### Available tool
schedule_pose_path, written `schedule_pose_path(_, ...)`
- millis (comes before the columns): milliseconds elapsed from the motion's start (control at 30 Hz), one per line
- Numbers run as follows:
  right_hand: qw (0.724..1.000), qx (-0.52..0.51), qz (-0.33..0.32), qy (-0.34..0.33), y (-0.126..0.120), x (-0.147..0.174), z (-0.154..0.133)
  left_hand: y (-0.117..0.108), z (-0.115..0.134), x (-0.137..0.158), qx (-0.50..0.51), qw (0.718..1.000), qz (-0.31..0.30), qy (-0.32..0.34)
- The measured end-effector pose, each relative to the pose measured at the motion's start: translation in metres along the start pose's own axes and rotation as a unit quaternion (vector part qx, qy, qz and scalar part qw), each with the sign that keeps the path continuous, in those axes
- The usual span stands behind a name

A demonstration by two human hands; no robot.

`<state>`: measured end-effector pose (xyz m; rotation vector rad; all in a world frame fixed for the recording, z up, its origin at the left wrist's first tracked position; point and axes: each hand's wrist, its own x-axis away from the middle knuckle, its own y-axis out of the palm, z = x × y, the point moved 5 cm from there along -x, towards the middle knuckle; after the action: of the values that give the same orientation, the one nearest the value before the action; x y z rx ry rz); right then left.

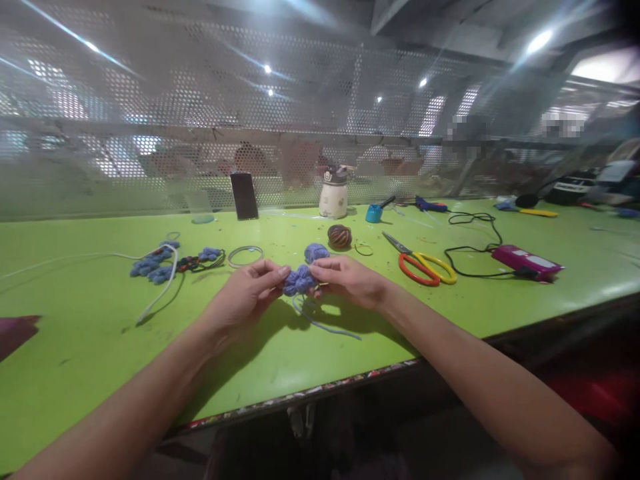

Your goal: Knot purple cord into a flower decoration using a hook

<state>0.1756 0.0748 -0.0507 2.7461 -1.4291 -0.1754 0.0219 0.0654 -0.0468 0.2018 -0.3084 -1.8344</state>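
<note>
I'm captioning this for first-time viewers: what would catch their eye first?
Probably the bright green table spanning the view. In front, near the middle, the left hand and right hand hold a blue yarn piece between them. Right of them lie scissors with red and yellow handles.

Scissors Right, Bottle Behind

The yarn piece sat between left hand and right hand, above the tabletop. A yarn ball lay behind the right hand. Farther back, a phone stood left of the bottle. A corded device lay right of the scissors.
</note>
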Motion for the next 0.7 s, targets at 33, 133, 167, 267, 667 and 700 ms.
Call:
schedule_pose_path(33, 1.0, 0.007, 0.001, -0.004, 0.0, 0.0, 0.0, -0.001, 0.0, 0.0, 0.005, 1.0, 0.002, 0.006)
schedule_pose_path(133, 0.999, 0.035, 0.015, -0.026, 0.002, 0.002, -0.002, 0.0, -0.001, -0.001, 0.014, 1.0, -0.008, 0.018)
schedule_pose_path(167, 0.998, 0.043, 0.02, -0.031, 0.002, 0.002, -0.003, 0.0, -0.002, -0.001, 0.017, 1.0, -0.012, 0.019)
schedule_pose_path(267, 0.997, 0.059, 0.028, -0.043, 0.004, 0.003, -0.004, 0.002, -0.003, -0.001, 0.026, 0.999, -0.015, 0.014)
schedule_pose_path(667, 0.994, 0.09, -0.011, -0.055, 0.01, 0.005, -0.003, 0.007, 0.001, 0.006, 0.031, 0.999, -0.039, -0.001)
schedule_pose_path(700, 0.993, 0.097, -0.013, -0.06, 0.009, 0.005, -0.005, 0.008, 0.001, 0.007, 0.031, 0.998, -0.045, -0.008)
